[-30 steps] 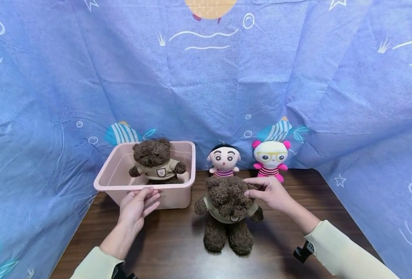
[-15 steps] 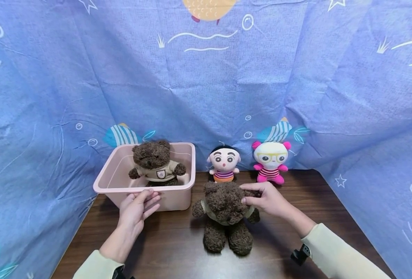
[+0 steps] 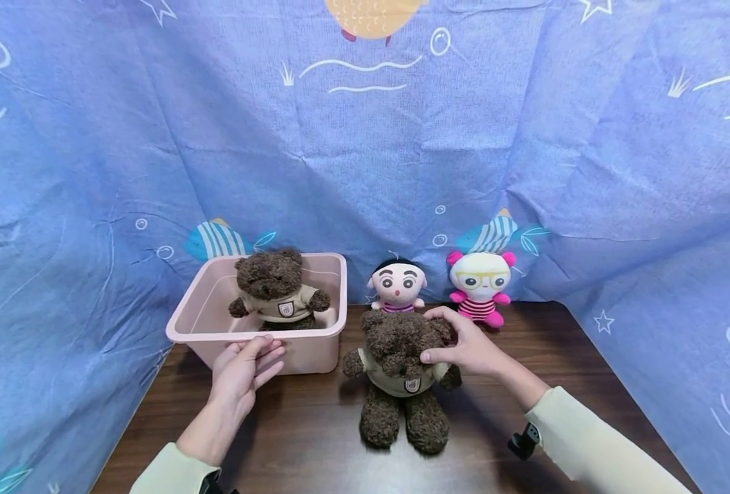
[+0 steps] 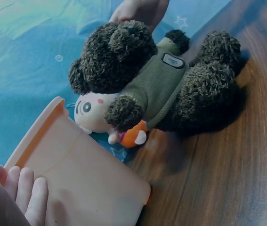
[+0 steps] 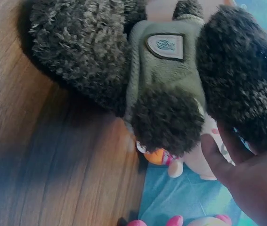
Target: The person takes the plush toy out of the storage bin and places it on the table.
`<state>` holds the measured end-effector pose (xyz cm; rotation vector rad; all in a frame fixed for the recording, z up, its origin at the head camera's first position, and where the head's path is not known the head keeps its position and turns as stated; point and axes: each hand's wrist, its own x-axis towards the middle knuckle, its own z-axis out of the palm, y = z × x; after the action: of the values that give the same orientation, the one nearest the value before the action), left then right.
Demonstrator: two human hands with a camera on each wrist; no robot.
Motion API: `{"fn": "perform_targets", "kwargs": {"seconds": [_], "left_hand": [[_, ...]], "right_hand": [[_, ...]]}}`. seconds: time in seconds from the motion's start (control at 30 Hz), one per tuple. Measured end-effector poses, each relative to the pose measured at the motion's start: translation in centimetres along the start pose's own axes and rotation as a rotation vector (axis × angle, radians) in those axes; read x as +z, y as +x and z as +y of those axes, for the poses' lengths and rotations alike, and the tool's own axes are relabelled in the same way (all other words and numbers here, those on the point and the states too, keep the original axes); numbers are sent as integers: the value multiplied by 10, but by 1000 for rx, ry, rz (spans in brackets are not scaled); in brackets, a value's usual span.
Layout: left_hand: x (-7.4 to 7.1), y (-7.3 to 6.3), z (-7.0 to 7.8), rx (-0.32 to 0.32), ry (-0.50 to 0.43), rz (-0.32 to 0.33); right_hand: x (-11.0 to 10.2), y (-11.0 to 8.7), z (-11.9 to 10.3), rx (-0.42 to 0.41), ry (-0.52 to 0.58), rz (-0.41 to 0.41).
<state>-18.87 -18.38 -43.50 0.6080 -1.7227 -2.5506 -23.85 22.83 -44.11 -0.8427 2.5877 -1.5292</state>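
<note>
A dark brown teddy bear (image 3: 396, 343) in an olive shirt with a badge stands on the table, its legs toward the front. My right hand (image 3: 464, 346) grips the side of its head, with the thumb in front; some fingers are hidden behind the fur. On the left, my left hand (image 3: 238, 374) holds the front rim of a pink plastic bin (image 3: 312, 350), thumb over the edge and fingers against the outer wall. Inside that bin, a similar teddy bear (image 3: 270, 278) sits upright. The left wrist view shows the gripped bear (image 4: 164, 89) beside the bin wall (image 4: 91, 174).
Behind the gripped bear sits a black-haired doll (image 3: 396, 285), partly covered by it. To its right is a pink-and-white panda plush (image 3: 479, 285). A blue printed cloth (image 3: 365, 165) hangs behind the dark wooden table (image 3: 303, 446).
The gripped bear's head dipped forward, hiding its badge, then rose back so the badge shows again. My right hand has shifted slightly left with it. My left hand stays on the bin rim.
</note>
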Motion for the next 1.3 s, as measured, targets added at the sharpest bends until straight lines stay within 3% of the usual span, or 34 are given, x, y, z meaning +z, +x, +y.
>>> {"fn": "perform_targets", "kwargs": {"seconds": [0.23,0.7,1.03,1.3], "left_hand": [[0,0,0,5,-1,4],[0,-1,1,10,12,0],[-1,-1,0,18,12,-2],[-1,0,0,9,8,4]], "right_hand": [[5,3,3,22,63,-9],[1,11,3,17,-54,54],[-3,19,5,50,-22,113],[-11,28,-1,13,-22,119]]}}
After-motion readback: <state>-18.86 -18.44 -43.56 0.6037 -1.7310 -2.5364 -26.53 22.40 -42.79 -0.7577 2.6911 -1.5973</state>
